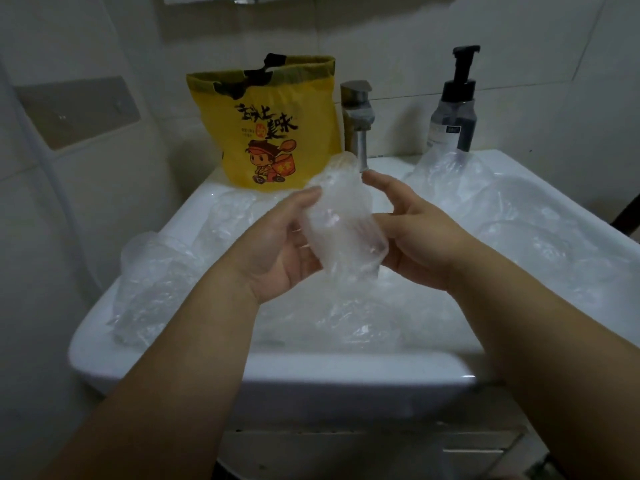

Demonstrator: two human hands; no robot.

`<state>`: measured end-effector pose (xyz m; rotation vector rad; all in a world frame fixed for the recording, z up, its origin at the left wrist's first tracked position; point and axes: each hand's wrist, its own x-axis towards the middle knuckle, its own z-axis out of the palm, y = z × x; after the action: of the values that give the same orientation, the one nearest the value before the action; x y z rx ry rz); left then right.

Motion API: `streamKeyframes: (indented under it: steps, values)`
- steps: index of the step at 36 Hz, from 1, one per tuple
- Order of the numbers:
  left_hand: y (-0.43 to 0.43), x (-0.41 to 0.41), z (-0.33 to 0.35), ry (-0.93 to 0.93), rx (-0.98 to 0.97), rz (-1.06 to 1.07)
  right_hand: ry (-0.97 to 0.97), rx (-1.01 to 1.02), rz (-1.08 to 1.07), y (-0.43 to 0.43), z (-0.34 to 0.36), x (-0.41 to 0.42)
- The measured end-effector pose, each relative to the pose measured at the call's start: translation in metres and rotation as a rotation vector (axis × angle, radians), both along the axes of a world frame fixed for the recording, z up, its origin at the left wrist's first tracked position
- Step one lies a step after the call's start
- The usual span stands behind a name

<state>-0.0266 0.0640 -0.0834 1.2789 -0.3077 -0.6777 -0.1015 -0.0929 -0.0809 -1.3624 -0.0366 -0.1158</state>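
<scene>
A crumpled clear plastic bag (341, 223) is held up over the white sink (311, 372), between both hands. My left hand (277, 251) cups it from the left, palm turned inward and fingers along its side. My right hand (412, 230) holds it from the right with the thumb and fingers curled against the plastic. The lower part of the bag hangs below my palms. Several more clear plastic bags (360, 323) fill the sink bowl beneath.
A yellow printed bag (273, 133) with black handles stands on the sink's back left corner. A metal faucet (358, 119) rises at the back middle, a dark pump bottle (453, 109) to its right. Clear plastic (152, 282) drapes over the left rim. Tiled walls surround.
</scene>
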Motion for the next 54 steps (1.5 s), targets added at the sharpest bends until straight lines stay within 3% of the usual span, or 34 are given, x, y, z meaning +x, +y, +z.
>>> streamKeyframes:
  steps: [3, 9, 16, 22, 27, 33, 39, 45, 49, 54]
  values:
    - [0.004, 0.002, 0.001, 0.13, 0.01, -0.026, 0.0, -0.035, 0.046, 0.002, -0.001, -0.001]
    - [-0.003, 0.001, 0.0, 0.121, 0.102, 0.1, -0.035, -0.156, 0.008, 0.005, -0.001, -0.001]
    - [0.0, 0.008, -0.003, 0.224, 0.108, 0.16, -0.151, -0.722, 0.077, 0.009, -0.012, -0.001]
    - [0.0, 0.01, -0.004, 0.201, 0.075, 0.159, -0.252, -0.867, -0.083, 0.02, -0.018, 0.002]
    - [-0.004, 0.01, -0.006, 0.011, 0.022, 0.219, -0.201, -0.819, -0.165, 0.014, -0.015, 0.004]
    - [-0.008, 0.004, -0.007, -0.21, 0.133, 0.119, -0.083, -0.534, -0.24, 0.018, -0.006, 0.004]
    - [-0.007, 0.0, -0.005, -0.226, 0.002, 0.063, 0.088, -0.198, -0.173, 0.014, -0.005, 0.009]
    - [-0.004, -0.002, -0.004, -0.21, -0.039, -0.049, 0.079, 0.157, -0.139, 0.013, -0.001, 0.009]
    - [-0.003, -0.006, -0.001, -0.245, -0.009, -0.072, -0.009, 0.109, -0.24, 0.01, -0.003, 0.01]
    - [0.0, 0.003, 0.001, -0.107, -0.041, 0.036, -0.061, -0.017, -0.319, 0.004, -0.003, 0.009]
